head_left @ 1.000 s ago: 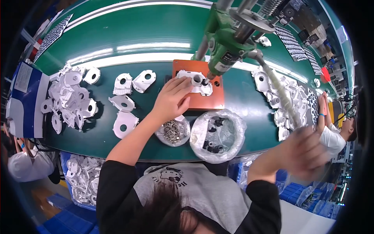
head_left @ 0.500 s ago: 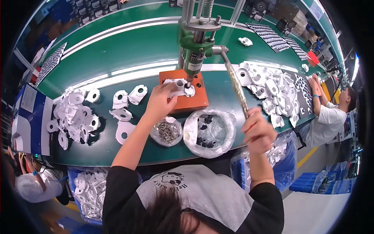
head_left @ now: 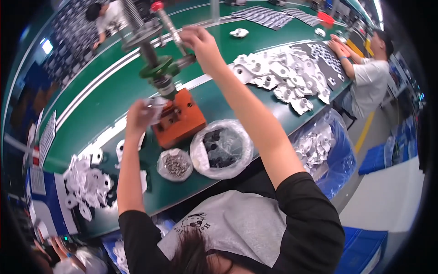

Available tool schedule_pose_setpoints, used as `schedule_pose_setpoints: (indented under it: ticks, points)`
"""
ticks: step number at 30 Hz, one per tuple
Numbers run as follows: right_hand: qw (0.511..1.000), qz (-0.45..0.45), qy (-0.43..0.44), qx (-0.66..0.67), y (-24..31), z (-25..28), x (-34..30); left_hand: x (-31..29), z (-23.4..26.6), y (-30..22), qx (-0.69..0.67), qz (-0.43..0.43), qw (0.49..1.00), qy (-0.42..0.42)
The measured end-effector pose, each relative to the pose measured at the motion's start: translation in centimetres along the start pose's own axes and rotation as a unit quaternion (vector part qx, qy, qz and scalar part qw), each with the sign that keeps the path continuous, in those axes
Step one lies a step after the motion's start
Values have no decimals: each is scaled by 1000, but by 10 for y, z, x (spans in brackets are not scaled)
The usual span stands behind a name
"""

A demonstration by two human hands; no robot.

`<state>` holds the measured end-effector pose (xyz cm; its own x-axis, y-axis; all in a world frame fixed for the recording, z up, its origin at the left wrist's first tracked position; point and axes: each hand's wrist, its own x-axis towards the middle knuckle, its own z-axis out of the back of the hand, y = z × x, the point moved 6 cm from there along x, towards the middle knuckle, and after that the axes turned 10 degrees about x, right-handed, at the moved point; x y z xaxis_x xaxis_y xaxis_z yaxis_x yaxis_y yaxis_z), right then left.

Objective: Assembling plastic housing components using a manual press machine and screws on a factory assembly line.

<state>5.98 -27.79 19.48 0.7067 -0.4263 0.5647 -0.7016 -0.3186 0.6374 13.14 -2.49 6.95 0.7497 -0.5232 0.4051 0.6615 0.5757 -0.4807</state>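
Observation:
My left hand (head_left: 138, 119) is closed on a white plastic part (head_left: 156, 106), blurred by motion, at the left edge of the orange fixture block (head_left: 182, 119). Above the block stands the green press head (head_left: 159, 75). Its metal lever (head_left: 172, 31), tipped with a red knob, points upward. Beside the lever is my right hand (head_left: 200, 44), its fingers loosely bent and apart, the fingertips at the shaft; it does not wrap round it. A bag of small metal pieces (head_left: 175, 165) and a bag of black parts (head_left: 221, 148) sit in front of the block.
White plastic parts lie in a left heap (head_left: 89, 180) and a larger right heap (head_left: 283, 75). A blue-lined bin (head_left: 326, 150) stands below the table's right edge. One co-worker (head_left: 369, 77) sits at the right; another person (head_left: 109, 18) is across the green bench.
The lever has swung up, and my right hand has risen with it. My left hand has lifted the white part off the block toward the left. The whole view has turned.

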Motion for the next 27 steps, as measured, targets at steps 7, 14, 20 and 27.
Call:
schedule_pose_setpoints:
  ticks: [7, 14, 20, 27]
  points:
    - [896, 41, -84, -434, 58, 154, -130, 0, 42, 88, 76, 127, 988, -50]
    - [373, -79, -199, -903, 140, 355, -224, -119, 111, 33, 72, 271, 959, -39]
    - [470, -131, -210, -847, 119, 314, -213, -230, 84, 25, 100, 312, 945, 20]
    - [561, -34, -195, -804, 128, 311, -232, -245, 70, 44, -2, 390, 920, -19]
